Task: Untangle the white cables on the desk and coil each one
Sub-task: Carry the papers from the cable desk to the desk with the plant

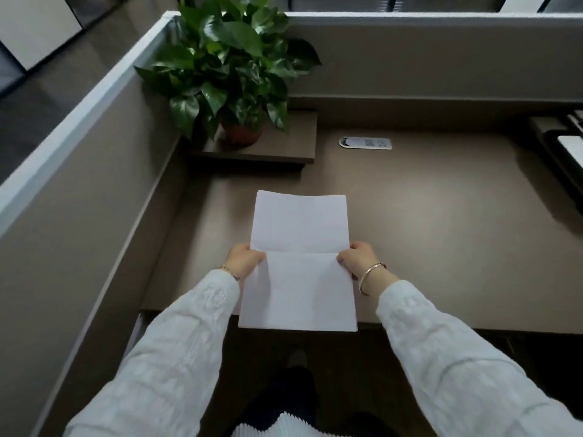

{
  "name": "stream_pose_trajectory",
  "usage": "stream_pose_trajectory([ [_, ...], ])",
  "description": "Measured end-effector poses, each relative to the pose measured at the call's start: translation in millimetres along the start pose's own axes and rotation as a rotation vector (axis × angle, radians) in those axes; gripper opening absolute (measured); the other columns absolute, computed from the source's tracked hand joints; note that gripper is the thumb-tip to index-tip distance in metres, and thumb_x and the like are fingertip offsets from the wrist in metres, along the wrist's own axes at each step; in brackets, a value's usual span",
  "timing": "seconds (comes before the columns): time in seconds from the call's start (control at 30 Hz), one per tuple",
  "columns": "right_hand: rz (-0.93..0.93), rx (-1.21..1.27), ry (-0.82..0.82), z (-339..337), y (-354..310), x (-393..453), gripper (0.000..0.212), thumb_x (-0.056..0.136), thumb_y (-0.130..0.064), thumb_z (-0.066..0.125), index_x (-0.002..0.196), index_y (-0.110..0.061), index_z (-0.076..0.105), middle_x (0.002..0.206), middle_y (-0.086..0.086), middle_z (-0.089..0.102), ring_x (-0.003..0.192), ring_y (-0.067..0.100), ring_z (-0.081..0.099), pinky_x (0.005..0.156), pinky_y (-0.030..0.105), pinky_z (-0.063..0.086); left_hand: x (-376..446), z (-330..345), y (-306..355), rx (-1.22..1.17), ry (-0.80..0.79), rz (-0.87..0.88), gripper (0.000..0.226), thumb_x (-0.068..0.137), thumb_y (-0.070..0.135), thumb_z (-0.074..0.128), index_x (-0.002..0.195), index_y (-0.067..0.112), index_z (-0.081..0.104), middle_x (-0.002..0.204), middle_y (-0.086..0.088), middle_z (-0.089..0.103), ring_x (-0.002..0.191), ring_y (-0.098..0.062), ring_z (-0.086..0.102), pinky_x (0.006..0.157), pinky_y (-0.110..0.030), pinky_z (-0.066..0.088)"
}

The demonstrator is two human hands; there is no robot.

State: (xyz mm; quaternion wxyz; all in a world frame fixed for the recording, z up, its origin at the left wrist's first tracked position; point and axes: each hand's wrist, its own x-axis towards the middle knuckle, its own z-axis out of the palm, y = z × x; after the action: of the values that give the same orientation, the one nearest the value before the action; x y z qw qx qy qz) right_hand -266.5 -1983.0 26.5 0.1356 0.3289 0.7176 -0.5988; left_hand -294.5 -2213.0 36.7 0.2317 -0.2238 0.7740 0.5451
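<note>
No white cables show anywhere on the desk (441, 231). A stack of white paper sheets (299, 263) is held above the desk's front edge, its far end reaching over the desktop. My left hand (244, 258) grips the stack's left edge with curled fingers. My right hand (356, 258) grips the right edge the same way, a metal bangle on its wrist. One sheet sits shifted, so a horizontal paper edge crosses the stack between my hands.
A potted green plant (233, 74) stands on a low raised shelf (284, 146) at the back left. A cable port cover (365, 142) lies in the desktop behind the paper. Dark trays (564, 159) sit at the right edge. Partition walls enclose the left and back.
</note>
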Motion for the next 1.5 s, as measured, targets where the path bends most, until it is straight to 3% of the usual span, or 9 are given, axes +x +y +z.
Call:
stream_pose_trajectory([
  [0.1, 0.023, -0.003, 0.014, -1, -15, 23, 0.017, 0.076, 0.012, 0.044, 0.076, -0.004, 0.05, 0.063, 0.008, 0.046, 0.05, 0.02, 0.044, 0.038, 0.013, 0.035, 23, 5, 22, 0.026, -0.019, -0.023, 0.021, 0.084, -0.007, 0.052, 0.068, 0.006, 0.058, 0.065, -0.01, 0.059, 0.046, -0.017, 0.055, 0.035, -0.015, 0.037],
  [0.2, 0.038, 0.008, 0.052, -17, -27, 49, 0.017, 0.076, 0.011, 0.045, 0.079, -0.004, 0.054, 0.066, 0.009, 0.049, 0.051, 0.02, 0.044, 0.038, 0.014, 0.033, 46, 19, 45, -0.001, -0.076, -0.006, 0.009, 0.077, -0.003, 0.057, 0.08, -0.002, 0.064, 0.086, -0.022, 0.068, 0.067, -0.027, 0.065, 0.061, -0.034, 0.055],
  [0.23, 0.041, 0.015, 0.072, -24, -30, 59, 0.019, 0.075, 0.01, 0.045, 0.083, -0.003, 0.057, 0.069, 0.01, 0.049, 0.052, 0.02, 0.044, 0.038, 0.015, 0.033, 54, 26, 54, -0.009, -0.092, -0.005, 0.018, 0.074, -0.001, 0.057, 0.089, -0.007, 0.066, 0.093, -0.025, 0.069, 0.075, -0.031, 0.066, 0.069, -0.04, 0.055],
  [0.33, 0.058, 0.04, 0.109, -49, -35, 81, 0.022, 0.074, 0.009, 0.045, 0.087, -0.005, 0.057, 0.074, 0.012, 0.05, 0.055, 0.021, 0.046, 0.041, 0.018, 0.035, 68, 54, 77, 0.011, -0.141, 0.008, 0.027, 0.08, -0.005, 0.052, 0.103, -0.013, 0.064, 0.095, -0.025, 0.068, 0.077, -0.03, 0.064, 0.068, -0.036, 0.052],
  [0.57, 0.085, 0.077, 0.173, -125, -33, 129, 0.02, 0.071, 0.008, 0.044, 0.083, -0.005, 0.054, 0.078, 0.012, 0.046, 0.068, 0.024, 0.044, 0.056, 0.03, 0.035, 92, 138, 122, 0.025, -0.215, 0.005, 0.017, 0.083, -0.01, 0.049, 0.087, -0.005, 0.065, 0.087, -0.021, 0.066, 0.069, -0.029, 0.063, 0.06, -0.031, 0.052],
  [0.83, 0.119, -0.007, 0.078, -182, -30, 187, 0.022, 0.074, 0.011, 0.045, 0.085, -0.007, 0.051, 0.074, 0.011, 0.046, 0.062, 0.022, 0.044, 0.045, 0.019, 0.034, 111, 212, 126, 0.002, -0.128, -0.086, 0.018, 0.084, -0.009, 0.05, 0.075, 0.002, 0.062, 0.079, -0.016, 0.064, 0.063, -0.026, 0.059, 0.059, -0.028, 0.048],
  [1.17, 0.159, -0.095, -0.075, -139, -29, 207, 0.021, 0.076, 0.01, 0.046, 0.089, -0.004, 0.055, 0.081, 0.015, 0.054, 0.064, 0.025, 0.051, 0.053, 0.026, 0.043, 122, 182, 94, -0.056, 0.022, -0.178, 0.012, 0.085, -0.004, 0.054, 0.083, 0.004, 0.063, 0.087, -0.017, 0.067, 0.07, -0.028, 0.062, 0.064, -0.031, 0.052],
  [1.3, 0.153, -0.119, -0.103, -114, -25, 204, 0.022, 0.077, 0.011, 0.045, 0.091, -0.002, 0.055, 0.081, 0.014, 0.053, 0.058, 0.022, 0.049, 0.045, 0.02, 0.04, 130, 161, 78, -0.038, 0.055, -0.194, 0.014, 0.081, -0.003, 0.057, 0.093, -0.002, 0.065, 0.089, -0.021, 0.068, 0.073, -0.029, 0.063, 0.071, -0.038, 0.053],
  [1.5, 0.181, -0.13, -0.124, -57, -6, 194, 0.021, 0.076, 0.013, 0.046, 0.087, -0.001, 0.056, 0.075, 0.012, 0.053, 0.059, 0.021, 0.049, 0.046, 0.02, 0.041, 136, 115, 45, 0.004, 0.104, -0.206, 0.013, 0.082, -0.005, 0.059, 0.075, 0.006, 0.062, 0.078, -0.014, 0.065, 0.069, -0.026, 0.061, 0.071, -0.036, 0.051],
])
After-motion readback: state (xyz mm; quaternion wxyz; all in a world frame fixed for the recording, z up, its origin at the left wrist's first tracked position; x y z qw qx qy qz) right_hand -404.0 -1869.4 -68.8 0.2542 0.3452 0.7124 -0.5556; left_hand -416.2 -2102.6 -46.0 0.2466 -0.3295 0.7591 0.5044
